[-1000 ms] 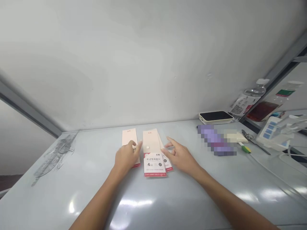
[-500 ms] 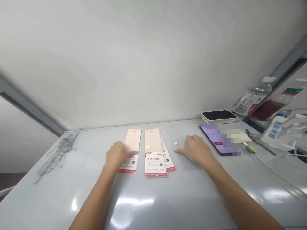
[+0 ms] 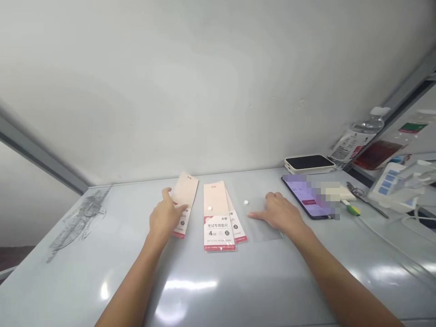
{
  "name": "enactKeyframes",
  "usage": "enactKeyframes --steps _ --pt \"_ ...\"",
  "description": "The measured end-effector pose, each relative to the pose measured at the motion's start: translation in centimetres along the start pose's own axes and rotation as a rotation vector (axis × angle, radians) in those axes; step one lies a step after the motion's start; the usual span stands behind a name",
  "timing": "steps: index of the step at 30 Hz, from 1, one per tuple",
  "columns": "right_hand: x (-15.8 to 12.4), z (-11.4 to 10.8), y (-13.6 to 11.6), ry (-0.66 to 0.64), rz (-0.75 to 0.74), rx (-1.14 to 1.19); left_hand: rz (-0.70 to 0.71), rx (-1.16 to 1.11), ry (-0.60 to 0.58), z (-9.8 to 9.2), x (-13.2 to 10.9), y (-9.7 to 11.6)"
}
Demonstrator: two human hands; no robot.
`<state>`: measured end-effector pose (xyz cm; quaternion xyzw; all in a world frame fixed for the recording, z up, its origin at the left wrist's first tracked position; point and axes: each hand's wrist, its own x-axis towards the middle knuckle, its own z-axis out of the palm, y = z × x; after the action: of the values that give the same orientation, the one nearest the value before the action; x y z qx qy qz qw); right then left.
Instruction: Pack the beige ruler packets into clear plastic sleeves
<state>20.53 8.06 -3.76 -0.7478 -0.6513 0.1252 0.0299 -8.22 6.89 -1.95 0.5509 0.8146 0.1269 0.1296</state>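
Observation:
My left hand (image 3: pixel 166 215) has its thumb over a tall pink-and-white printed card (image 3: pixel 185 190), which is turned clockwise, its top leaning right; the fingers lie along its left edge, the index finger raised. My right hand (image 3: pixel 277 213) rests on a transparent plastic bag (image 3: pixel 262 231), thumb stretched left and apart from the curled fingers. Between the hands lies a similar card in a clear sleeve (image 3: pixel 220 231), overlapping another card (image 3: pixel 235 222). A small white round piece (image 3: pixel 210 208) sits on the front one, and another white piece (image 3: pixel 246 202) is near my right thumb.
Transparent rulers (image 3: pixel 80 220) lie piled at the left. On the right are a lit phone (image 3: pixel 303 193), a dark-screened phone (image 3: pixel 309 162), scissors (image 3: pixel 369 200), a white cable (image 3: pixel 388 250), a clear plastic box (image 3: pixel 395 186) and bottles (image 3: pixel 357 136) by the wall.
The left card has shifted up and turned clockwise with my left hand, whose index finger has lifted away. My right hand stays almost in place on the clear bag.

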Motion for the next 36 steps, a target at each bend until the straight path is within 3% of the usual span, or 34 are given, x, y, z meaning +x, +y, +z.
enactKeyframes --steps 4,7,10,12,15,20,24,29,33,36 --pt "0.4 0.0 0.4 -0.024 0.015 0.038 0.038 0.027 0.177 -0.3 -0.5 0.5" --pt "0.9 0.1 1.0 -0.087 0.018 0.086 0.113 -0.094 0.28 -0.5 -1.4 1.4" --pt "1.4 0.2 1.4 -0.177 -0.028 0.161 0.199 -0.315 0.284 -0.3 -2.3 2.2" --pt "1.4 0.1 1.3 -0.171 -0.087 0.267 0.228 -0.441 0.249 0.1 -2.8 2.5" --pt "0.8 -0.2 0.5 -0.003 -0.198 0.487 0.238 -0.579 0.149 1.0 -3.2 2.8" --pt "-1.7 -0.3 -2.1 0.412 -0.47 0.747 0.258 -0.931 -0.103 1.6 -4.4 3.5" --pt "-3.3 0.5 -3.5 0.626 -0.635 0.766 0.322 -0.983 -0.11 1.6 -5.4 3.8" --pt "-3.7 1.4 -3.9 0.726 -0.736 0.684 0.444 -0.796 -0.101 2.4 -6.5 3.9" --pt "-3.8 1.4 -3.8 0.769 -0.793 0.653 0.399 -0.731 -0.088 2.8 -6.8 4.0" --pt "-4.0 1.3 -3.7 0.745 -0.833 0.697 0.343 -0.711 -0.016 2.6 -6.4 4.0"
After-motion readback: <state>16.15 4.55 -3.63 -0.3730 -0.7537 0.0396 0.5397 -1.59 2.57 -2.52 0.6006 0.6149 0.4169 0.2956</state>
